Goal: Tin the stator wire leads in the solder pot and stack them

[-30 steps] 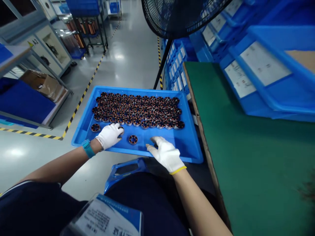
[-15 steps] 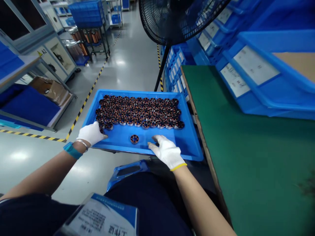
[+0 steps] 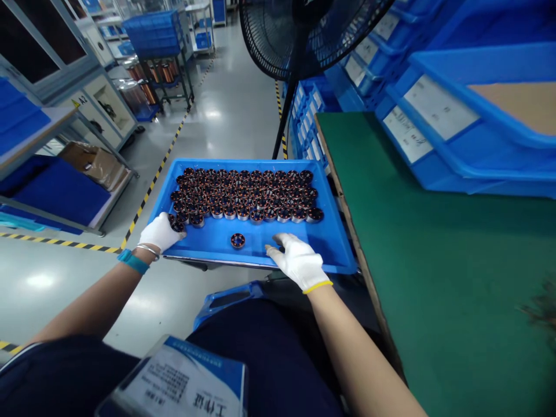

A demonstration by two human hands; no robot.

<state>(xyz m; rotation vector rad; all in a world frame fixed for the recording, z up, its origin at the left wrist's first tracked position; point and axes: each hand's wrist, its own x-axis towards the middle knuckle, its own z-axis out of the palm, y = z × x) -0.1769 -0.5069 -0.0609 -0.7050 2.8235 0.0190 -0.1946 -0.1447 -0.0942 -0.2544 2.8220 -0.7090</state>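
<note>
While I observe remotely through the head camera, the nearest item is a badge (image 3: 186, 376) at the person's front; beyond it, the right grip (image 3: 300, 262), a white-gloved hand, reaches over the near rim of the blue tray (image 3: 206, 242); its thumb and fingers stand moderately apart, and I see nothing held between them; I judge that this placement steadies the tray's near side.

The left grip (image 3: 158, 233), also gloved, is closed around a ring part (image 3: 177, 225) at the tray's near left corner, beside the end of the rows; I judge that holding by the outer wall spares the wound top; I cannot tell whether the part is clear of the tray floor.

A loose ring (image 3: 238, 240) lies flat between the two grips, apart from the rest; past it, the packed rows (image 3: 243, 194) fill the far portion of the tray, copper-coloured faces upward; the close packing presumably limits shifting.

To the right, the green tabletop (image 3: 456, 278) carries blue bins (image 3: 490, 157) with white labels; the nearest bin contains a tan, sheet-like item; ahead stands a black fan (image 3: 299, 52); to the left, a shelf holds an open cardboard box (image 3: 93, 165); farther off, blue crates (image 3: 154, 35) sit above copper-coloured spools (image 3: 163, 72); the crates' contents are hidden.
</note>
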